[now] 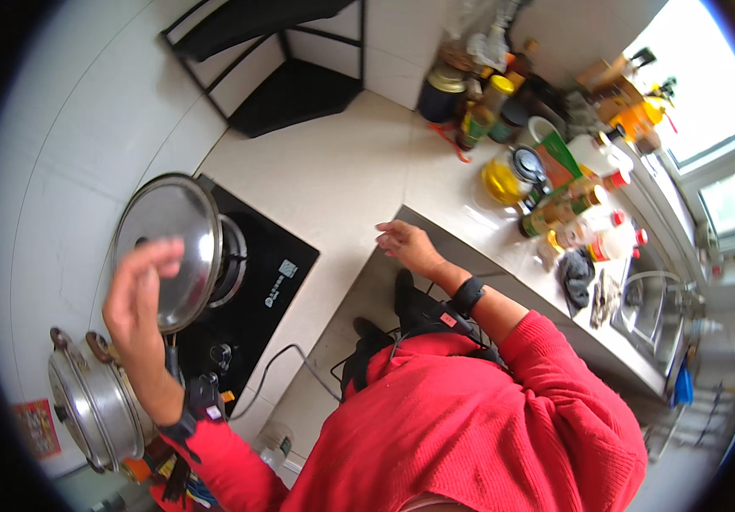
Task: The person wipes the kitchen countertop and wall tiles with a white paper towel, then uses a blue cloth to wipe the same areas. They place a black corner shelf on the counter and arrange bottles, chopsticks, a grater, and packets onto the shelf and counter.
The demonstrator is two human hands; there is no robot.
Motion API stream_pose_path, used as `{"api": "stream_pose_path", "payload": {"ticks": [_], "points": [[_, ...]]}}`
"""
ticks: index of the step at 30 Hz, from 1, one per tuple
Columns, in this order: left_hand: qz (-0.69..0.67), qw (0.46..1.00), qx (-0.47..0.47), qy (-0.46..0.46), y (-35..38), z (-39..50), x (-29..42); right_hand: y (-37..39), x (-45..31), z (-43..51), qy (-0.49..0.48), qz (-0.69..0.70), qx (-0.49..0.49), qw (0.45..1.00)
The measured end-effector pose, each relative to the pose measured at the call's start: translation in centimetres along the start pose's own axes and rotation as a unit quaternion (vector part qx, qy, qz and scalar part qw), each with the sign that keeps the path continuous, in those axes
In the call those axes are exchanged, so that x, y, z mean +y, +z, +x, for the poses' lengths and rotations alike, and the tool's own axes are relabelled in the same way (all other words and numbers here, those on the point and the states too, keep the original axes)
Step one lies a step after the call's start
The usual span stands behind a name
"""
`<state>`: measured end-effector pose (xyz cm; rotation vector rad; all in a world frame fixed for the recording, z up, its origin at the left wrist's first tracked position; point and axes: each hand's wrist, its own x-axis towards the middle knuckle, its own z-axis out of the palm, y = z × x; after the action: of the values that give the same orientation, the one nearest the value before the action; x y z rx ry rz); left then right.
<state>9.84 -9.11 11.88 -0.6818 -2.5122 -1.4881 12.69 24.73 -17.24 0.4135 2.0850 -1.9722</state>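
My left hand (pixel 140 301) is raised over a round metal lid (pixel 188 256), its fingers passing in front of the lid's dark knob (pixel 142 242). I see nothing in that hand, and contact with the lid is unclear. The lid covers a pan on a black glass gas hob (pixel 284 256); most of the pan is hidden. A dark handle (pixel 172 361) sticks out below the lid, beside my wrist. My right hand (pixel 409 246) hangs near the counter's inner corner, fingers loosely bent and apart, with no object visible in it.
A metal steamer pot (pixel 89 397) stands left of my left forearm. Beyond the hob is a black corner rack (pixel 290 96). An oil jug (pixel 505 179) and several bottles (pixel 559 211) crowd the right counter, before a sink (pixel 652 313). A black cable (pixel 265 371) loops across the counter edge.
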Motion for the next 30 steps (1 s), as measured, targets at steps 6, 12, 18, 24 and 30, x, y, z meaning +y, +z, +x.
{"api": "stream_pose_path", "payload": {"ticks": [6, 12, 18, 24, 30], "points": [[-0.131, 0.979, -0.087, -0.130, 4.1, -7.8, -3.2, -1.5, 0.2, -3.4, -0.068, -0.080, 0.022, 0.994], [-0.153, 0.940, -0.154, -0.262, 9.8, -11.2, -5.6, -7.1, -1.3, -9.2, -0.174, -0.142, 0.158, 0.961], [-0.159, 0.932, -0.190, -0.264, 16.1, -10.1, -6.6, -17.0, -3.8, -15.1, -0.409, -0.265, 0.525, 0.698], [-0.159, 0.928, -0.222, -0.253, 21.0, -7.7, -7.5, -25.2, -4.4, -15.8, -0.261, -0.165, 0.549, 0.777], [-0.130, 0.928, -0.221, -0.271, 23.1, -8.3, -9.6, -28.5, -2.8, -14.1, -0.182, -0.028, 0.422, 0.888]]}}
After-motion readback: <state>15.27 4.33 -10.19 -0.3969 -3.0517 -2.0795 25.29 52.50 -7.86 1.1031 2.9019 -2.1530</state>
